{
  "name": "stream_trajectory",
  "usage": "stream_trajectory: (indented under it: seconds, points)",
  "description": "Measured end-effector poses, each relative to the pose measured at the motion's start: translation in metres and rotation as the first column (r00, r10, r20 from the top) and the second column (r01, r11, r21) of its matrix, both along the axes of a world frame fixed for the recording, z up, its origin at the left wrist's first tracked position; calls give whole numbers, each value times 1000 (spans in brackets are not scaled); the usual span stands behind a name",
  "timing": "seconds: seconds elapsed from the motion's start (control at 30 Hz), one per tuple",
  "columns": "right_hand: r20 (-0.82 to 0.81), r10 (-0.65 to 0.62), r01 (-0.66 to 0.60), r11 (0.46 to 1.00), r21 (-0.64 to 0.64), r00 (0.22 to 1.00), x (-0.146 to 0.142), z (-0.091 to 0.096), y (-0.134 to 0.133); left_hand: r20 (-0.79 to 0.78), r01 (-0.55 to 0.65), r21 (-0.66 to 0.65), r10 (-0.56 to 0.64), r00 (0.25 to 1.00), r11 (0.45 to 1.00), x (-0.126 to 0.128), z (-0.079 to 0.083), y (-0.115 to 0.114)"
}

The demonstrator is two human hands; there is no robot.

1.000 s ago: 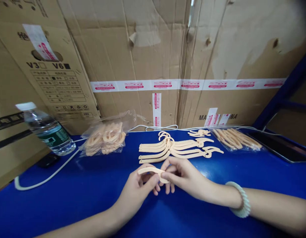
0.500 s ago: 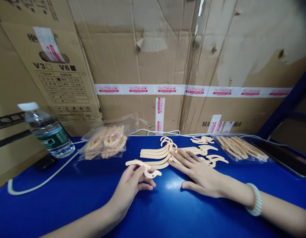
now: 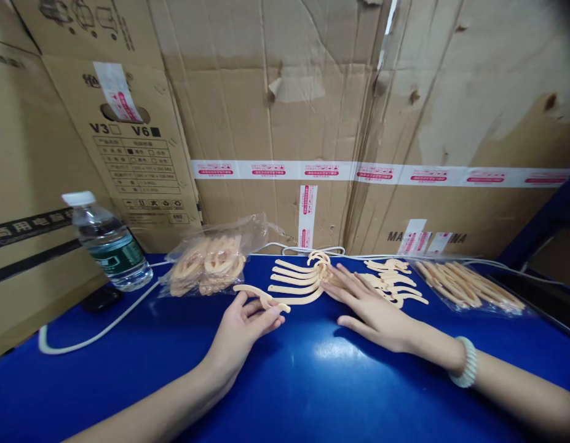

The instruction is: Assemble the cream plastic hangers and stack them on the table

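Observation:
My left hand (image 3: 252, 320) is closed on a beige curved piece with a hooked end (image 3: 250, 291), pinched between thumb and fingers. It is held just in front of a fanned row of similar beige arms (image 3: 291, 281). These arms lie on the blue table and meet near a cluster of curved hooks (image 3: 320, 258). My right hand (image 3: 372, 307) is open, palm down, its fingers stretched over the right side of the row and covering part of it. More beige hook-ended pieces (image 3: 398, 283) lie overlapped just beyond its fingers.
A clear bag of beige pieces (image 3: 208, 261) lies at the left, near a water bottle (image 3: 112, 246) and a black object (image 3: 101, 298). Another bag of long beige pieces (image 3: 467, 286) is at the right. A white cable (image 3: 100, 335) and cardboard boxes (image 3: 275, 123) border the blue table (image 3: 285, 394).
The piece in my left hand has turned, so its hooked end shows less. The beige arms are spread more evenly, and the pieces at the right lie closer together. The camera view has shifted slightly left.

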State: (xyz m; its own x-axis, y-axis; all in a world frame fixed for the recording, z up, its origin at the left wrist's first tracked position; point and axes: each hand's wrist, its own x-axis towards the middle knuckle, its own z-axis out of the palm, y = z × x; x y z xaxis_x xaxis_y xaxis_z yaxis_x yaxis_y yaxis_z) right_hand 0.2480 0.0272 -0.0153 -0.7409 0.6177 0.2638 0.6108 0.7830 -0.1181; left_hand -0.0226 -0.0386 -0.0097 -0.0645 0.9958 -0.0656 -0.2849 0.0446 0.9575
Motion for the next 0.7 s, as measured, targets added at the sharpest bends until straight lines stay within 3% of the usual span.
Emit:
stream_trajectory:
  seconds: [0.07, 0.17, 0.3, 0.57, 0.7]
  points:
    - [-150, -57, 70, 994, 79, 987, 3, 1, 0, -22, 2, 34, -1, 1000, 999, -2, -4, 0]
    - [-276, -95, 120, 990, 76, 956, 11, 1, -2, -97, 0, 56, 6, 995, 998, -3, -7, 1]
    - [-295, -102, 125, 990, 61, 950, 18, -4, -8, -170, 16, 44, -9, 985, 999, -2, -9, 0]
    - [-235, -126, 157, 981, 115, 964, 23, -20, -12, -109, 60, 56, -54, 993, 997, -3, -16, 0]
    - [-249, -126, 150, 985, 82, 960, 22, -22, -9, -103, 82, 38, -78, 992, 996, -5, -17, 0]
